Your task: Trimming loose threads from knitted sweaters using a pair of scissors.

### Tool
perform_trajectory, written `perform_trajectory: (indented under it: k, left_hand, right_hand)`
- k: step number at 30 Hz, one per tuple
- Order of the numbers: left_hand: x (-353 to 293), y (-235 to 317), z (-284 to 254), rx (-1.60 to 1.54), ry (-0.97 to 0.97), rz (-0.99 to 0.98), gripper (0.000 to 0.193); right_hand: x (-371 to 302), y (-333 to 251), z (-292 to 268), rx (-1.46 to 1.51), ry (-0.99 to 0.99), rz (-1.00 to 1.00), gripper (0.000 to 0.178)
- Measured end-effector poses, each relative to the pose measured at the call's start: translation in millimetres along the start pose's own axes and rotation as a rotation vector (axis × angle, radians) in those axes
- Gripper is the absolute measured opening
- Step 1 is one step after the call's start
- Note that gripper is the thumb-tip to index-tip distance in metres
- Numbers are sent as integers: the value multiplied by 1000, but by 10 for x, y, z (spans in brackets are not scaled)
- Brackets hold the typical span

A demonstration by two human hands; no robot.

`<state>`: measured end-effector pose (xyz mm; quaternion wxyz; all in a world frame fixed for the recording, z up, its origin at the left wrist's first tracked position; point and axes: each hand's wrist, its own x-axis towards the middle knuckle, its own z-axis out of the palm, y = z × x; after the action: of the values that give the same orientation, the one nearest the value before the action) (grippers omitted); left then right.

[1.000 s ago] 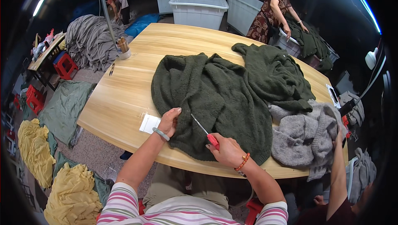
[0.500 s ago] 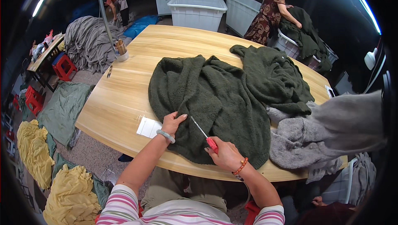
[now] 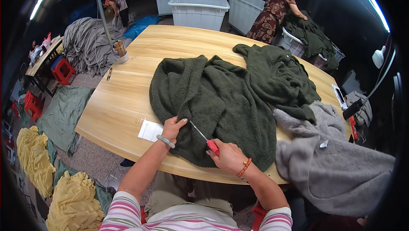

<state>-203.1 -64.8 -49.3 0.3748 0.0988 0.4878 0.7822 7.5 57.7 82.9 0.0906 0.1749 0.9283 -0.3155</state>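
Note:
A dark green fuzzy knit garment (image 3: 238, 116) lies spread in soft folds on the wooden table before me. My left hand (image 3: 172, 129) pinches a fold of it at its near left part, thumb and fingers together. My right hand (image 3: 231, 156) is closed round the red handle of a tool with a thin metal shaft (image 3: 211, 145); its exact kind is unclear. The shaft slants up and left over the knit, its tip close to my left thumb. White paper (image 3: 149, 130) lies beside my left wrist. Farther right rests a second dark green garment (image 3: 281, 75).
Grey knitwear (image 3: 341, 167) hangs over the table's right edge, partly blurred. A cup of sticks (image 3: 122, 56) stands at the far left by a metal pole. Across the table a person (image 3: 279, 7) handles green garments over a bin (image 3: 292, 43). Yellow cloth heaps (image 3: 74, 201) lie at left.
The grey knitwear at right has dropped toward the lower right, uncovering a small device at the table edge. My hands and the tool keep nearly the same place on the green garment.

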Motion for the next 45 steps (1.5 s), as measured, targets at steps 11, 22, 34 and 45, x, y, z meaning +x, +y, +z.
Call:
perform_trajectory:
  k: [11, 22, 34, 45]
  left_hand:
    - [-57, 104, 26, -84, -54, -50, 16]
    - [-50, 126, -74, -299, -129, -66, 28]
    - [-118, 140, -44, -219, -131, -117, 23]
    - [104, 153, -189, 202, -72, 56, 27]
  right_hand:
    - [30, 59, 38, 38, 39, -24, 34]
    - [-44, 22, 89, -4, 2, -58, 36]
    - [-164, 61, 169, 141, 69, -56, 36]
    - [-178, 121, 75, 190, 47, -121, 31]
